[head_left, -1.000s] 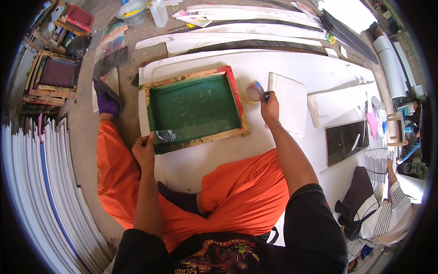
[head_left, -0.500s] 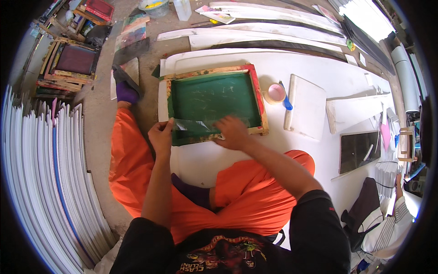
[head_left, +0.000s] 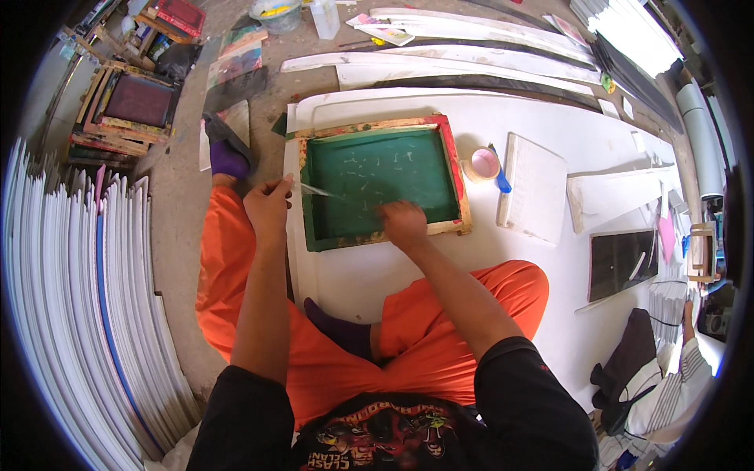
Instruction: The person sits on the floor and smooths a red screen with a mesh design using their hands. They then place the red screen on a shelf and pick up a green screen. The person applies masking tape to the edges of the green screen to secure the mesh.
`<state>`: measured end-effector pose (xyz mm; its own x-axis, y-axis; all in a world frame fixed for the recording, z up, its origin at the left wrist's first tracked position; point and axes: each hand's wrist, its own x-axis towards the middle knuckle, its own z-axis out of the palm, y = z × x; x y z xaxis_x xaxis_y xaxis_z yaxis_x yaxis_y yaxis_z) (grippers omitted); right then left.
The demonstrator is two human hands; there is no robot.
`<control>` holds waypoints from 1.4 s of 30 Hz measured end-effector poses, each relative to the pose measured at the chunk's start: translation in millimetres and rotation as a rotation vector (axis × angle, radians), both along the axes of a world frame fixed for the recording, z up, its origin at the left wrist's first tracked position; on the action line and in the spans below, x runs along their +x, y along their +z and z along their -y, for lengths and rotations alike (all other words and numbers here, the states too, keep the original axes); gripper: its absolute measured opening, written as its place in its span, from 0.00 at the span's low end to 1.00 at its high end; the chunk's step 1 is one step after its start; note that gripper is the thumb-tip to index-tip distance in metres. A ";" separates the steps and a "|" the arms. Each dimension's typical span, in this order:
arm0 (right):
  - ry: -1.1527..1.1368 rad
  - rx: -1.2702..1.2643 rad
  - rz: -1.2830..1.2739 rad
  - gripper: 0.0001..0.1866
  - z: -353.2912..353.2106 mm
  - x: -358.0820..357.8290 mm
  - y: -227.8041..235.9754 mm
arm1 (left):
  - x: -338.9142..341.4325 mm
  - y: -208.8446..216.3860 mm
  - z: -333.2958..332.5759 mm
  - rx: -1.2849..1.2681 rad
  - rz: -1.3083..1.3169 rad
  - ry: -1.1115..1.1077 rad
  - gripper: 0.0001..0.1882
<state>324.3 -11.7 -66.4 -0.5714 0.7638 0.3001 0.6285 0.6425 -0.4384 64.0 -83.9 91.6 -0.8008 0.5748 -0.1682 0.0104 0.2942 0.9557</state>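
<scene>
A wooden-framed printing screen (head_left: pixel 377 177) with green mesh lies in front of me, its right side painted red. Pale marks dot the mesh. My left hand (head_left: pixel 269 208), at the frame's left edge, pinches a narrow strip of clear film or tape (head_left: pixel 318 191). From there the strip stretches over the mesh toward my right hand and becomes too transparent to follow. My right hand (head_left: pixel 406 225) hovers over or touches the lower part of the screen with its fingers curled together; what lies between the fingertips is hidden.
Right of the frame sit a round pink-centred roll or cup (head_left: pixel 484 163) and a blue-handled tool (head_left: pixel 502 180). Beside them lies a white slab (head_left: pixel 532 188). White sheets (head_left: pixel 78 314) stand stacked at left. Stacked screens (head_left: pixel 137 102) and long white strips (head_left: pixel 448 59) lie farther off.
My left hand has moved up and outward to the frame's left side, with the clear strip now narrower and slanting. My right hand has shifted slightly, its fingers more curled.
</scene>
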 end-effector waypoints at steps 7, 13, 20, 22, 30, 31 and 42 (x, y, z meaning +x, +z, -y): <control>0.099 0.065 -0.174 0.06 -33.0 51.5 23.7 | -29.5 22.7 1.0 -0.018 0.255 -0.009 0.13; 0.231 0.256 -0.056 0.06 -73.6 91.5 58.8 | -55.8 -14.9 13.3 -0.125 0.415 -0.128 0.16; 0.342 0.559 0.238 0.10 -96.7 135.7 76.5 | -8.7 -75.3 28.9 -0.365 0.195 -0.310 0.20; 0.375 0.585 0.325 0.11 -95.4 146.3 64.0 | -0.2 -89.1 34.8 -0.398 0.109 -0.366 0.22; 0.568 0.447 0.334 0.15 -88.8 171.4 65.9 | 6.7 -84.1 43.2 -0.399 0.040 -0.326 0.19; 0.549 0.427 0.313 0.15 -89.4 171.3 67.2 | 8.2 -79.2 42.0 -0.400 0.060 -0.330 0.19; 0.368 0.721 0.227 0.04 -127.3 141.7 102.0 | 4.6 -71.7 25.3 -0.408 0.121 -0.244 0.19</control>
